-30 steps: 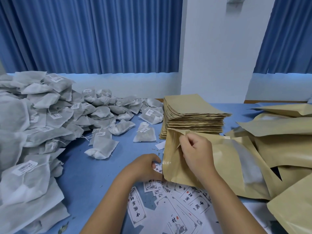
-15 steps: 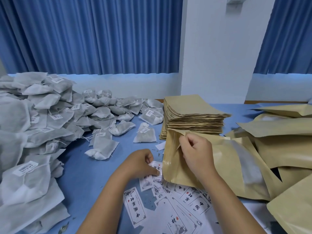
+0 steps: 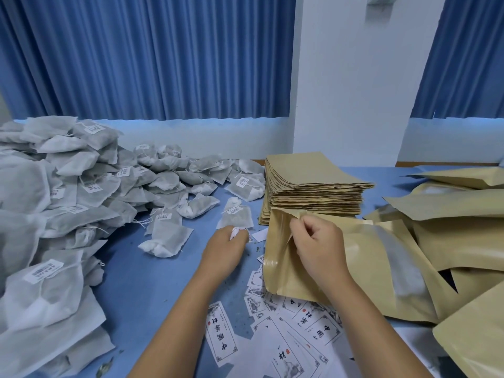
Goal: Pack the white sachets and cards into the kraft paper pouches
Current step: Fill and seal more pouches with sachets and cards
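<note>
**Hands ready a pouch and a card**

Right hand [image 3: 319, 246] pinches the mouth edge of the flat kraft paper pouch [image 3: 354, 257], lifting one lip so it gapes for filling. The pouch lies on the blue table [image 3: 152, 282] over scattered printed white cards [image 3: 221, 334]. Left hand [image 3: 225, 248], curled round a small white card [image 3: 237, 231], sits just beside a white mesh sachet [image 3: 236, 219], probably the next pick. A stack of empty kraft pouches [image 3: 308, 184] waits behind, and the grey-white sachet heap [image 3: 68, 186] lies to the left.

Setting: a small hand-packing workroom. Evidence: one long table [image 3: 141, 282] with a blue cover carries bulk stock: a heap of white sachets [image 3: 68, 203], a squared stack of flat kraft pouches [image 3: 308, 184] and loose printed cards [image 3: 300, 350]. Blue curtains [image 3: 150, 58] and a plain white pillar [image 3: 354, 77] stand behind.
</note>
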### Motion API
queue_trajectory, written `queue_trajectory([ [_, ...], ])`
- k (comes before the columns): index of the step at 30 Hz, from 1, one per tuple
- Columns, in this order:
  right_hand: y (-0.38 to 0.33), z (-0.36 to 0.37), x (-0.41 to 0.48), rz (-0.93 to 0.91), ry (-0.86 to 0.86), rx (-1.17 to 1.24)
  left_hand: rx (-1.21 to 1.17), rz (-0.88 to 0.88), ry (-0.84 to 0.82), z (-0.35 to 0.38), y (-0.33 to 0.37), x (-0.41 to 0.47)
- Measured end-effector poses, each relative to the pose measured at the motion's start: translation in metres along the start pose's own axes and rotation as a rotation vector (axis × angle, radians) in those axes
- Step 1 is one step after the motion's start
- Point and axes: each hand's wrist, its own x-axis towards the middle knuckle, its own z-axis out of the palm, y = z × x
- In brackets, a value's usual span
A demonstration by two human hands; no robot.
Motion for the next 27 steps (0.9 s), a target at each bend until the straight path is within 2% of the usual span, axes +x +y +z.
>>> queue_trajectory([
  [6,0.000,0.000,-0.001,0.005,-0.010,-0.001,-0.257,-0.054,-0.098,0.003,-0.005,0.002],
  [9,0.000,0.000,-0.001,0.006,-0.012,-0.007,0.059,0.138,0.062,0.001,-0.006,0.003],
  [10,0.000,0.000,-0.001,0.009,-0.014,-0.008,0.096,0.206,0.115,0.001,-0.004,0.001],
  [12,0.000,0.001,-0.001,0.009,-0.017,-0.006,-0.065,0.265,0.088,0.001,-0.001,-0.001],
  [14,0.000,0.001,-0.002,0.004,-0.017,-0.008,-0.270,0.225,-0.007,0.003,0.007,-0.009],
  [17,0.000,0.001,-0.002,0.005,-0.017,0.000,-0.300,0.189,-0.074,0.012,0.013,-0.015],
  [22,-0.003,0.002,-0.001,0.013,-0.003,0.014,-0.491,0.073,-0.190,0.014,0.023,-0.019],
  [25,-0.008,0.002,-0.002,0.003,-0.008,0.057,-0.244,0.132,-0.212,0.016,0.022,-0.019],
  [27,-0.011,0.004,-0.004,-0.013,-0.004,0.100,-0.160,0.122,-0.231,0.023,0.020,-0.021],
])
